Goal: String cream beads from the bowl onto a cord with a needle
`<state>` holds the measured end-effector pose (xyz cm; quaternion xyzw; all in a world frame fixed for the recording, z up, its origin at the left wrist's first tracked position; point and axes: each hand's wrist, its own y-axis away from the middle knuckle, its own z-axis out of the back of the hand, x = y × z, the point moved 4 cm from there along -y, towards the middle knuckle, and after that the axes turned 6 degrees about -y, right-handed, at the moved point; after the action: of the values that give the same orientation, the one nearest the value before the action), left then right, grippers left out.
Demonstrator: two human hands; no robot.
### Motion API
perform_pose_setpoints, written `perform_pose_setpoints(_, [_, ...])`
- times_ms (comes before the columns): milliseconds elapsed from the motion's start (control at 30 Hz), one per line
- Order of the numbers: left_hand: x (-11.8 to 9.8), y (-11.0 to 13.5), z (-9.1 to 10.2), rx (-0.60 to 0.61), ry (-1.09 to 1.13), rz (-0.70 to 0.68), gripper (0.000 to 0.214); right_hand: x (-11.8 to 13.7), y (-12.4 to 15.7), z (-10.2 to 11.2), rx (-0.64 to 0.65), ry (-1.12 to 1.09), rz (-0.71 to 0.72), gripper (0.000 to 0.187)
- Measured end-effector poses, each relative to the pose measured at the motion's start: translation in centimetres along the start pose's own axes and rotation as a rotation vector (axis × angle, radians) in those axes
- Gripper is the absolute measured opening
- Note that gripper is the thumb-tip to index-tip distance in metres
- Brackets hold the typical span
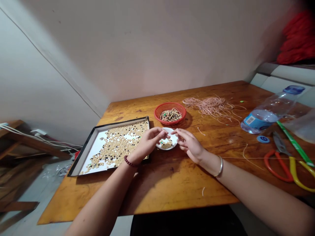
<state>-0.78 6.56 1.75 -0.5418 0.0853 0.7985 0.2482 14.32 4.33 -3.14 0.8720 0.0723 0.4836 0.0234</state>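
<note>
My left hand (153, 140), a dark red bead bracelet at its wrist, hovers at the left rim of a small white dish (174, 144). Its thumb and forefinger are pressed together; whatever they pinch is too small to make out. From the right, my right hand (190, 144) reaches over the dish with curled fingers, its fingertips close to the left ones. What it grips, if anything, is hidden. Small beads (166, 144) lie in the dish. A thin pink cord (242, 158) stretches rightward from near my right wrist, which wears a silver bangle.
On the left stands a black-edged tray (85, 154) of loose tan, black and green beads. Behind the dish is a red basket (157, 113) of beaded strands. Tangled pink cord (209, 105), a tilted water bottle (264, 113), scissors (280, 165) and a green stick (295, 144) lie rightward.
</note>
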Motion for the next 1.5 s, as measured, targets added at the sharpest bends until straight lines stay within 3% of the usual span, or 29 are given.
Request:
perform_pose_setpoints(233, [-0.6,0.8,-1.6,0.08,-0.239,-0.079,0.032,0.1,0.1,-0.3,0.08,-0.179,-0.16,0.025])
perform_pose_setpoints(500, [-0.8,1.5,-2.8,-0.065,-0.318,-0.136,0.022,-0.1,0.9,-1.1,0.131,-0.28,-0.304,0.021])
perform_pose_setpoints(667, [-0.3,1.7,-2.6,-0.138,-0.587,-0.259,0.017,0.0,1.3,-1.4,0.163,-0.279,-0.351,0.019])
perform_pose_setpoints(900, [-1.0,2.0,-2.1,-0.154,-1.072,-0.409,0.029,0.3,1.0,-1.1,0.138,-0.221,-0.271,0.02])
perform_pose_setpoints(1167, [-1.7,2.3,-2.2,-0.112,-1.319,-0.528,0.016,0.4,0.4,-0.3,-0.003,-0.234,-0.137,0.02])
perform_pose_setpoints(1333, [-1.6,2.2,-2.0,-0.165,-1.392,-0.501,0.016,0.9,0.1,0.5,-0.081,-0.181,-0.006,0.021])
perform_pose_setpoints(1500, [-1.6,2.1,-1.8,-0.225,-1.365,-0.473,0.017,1.1,0.0,0.3,-0.034,-0.122,0.04,0.025])
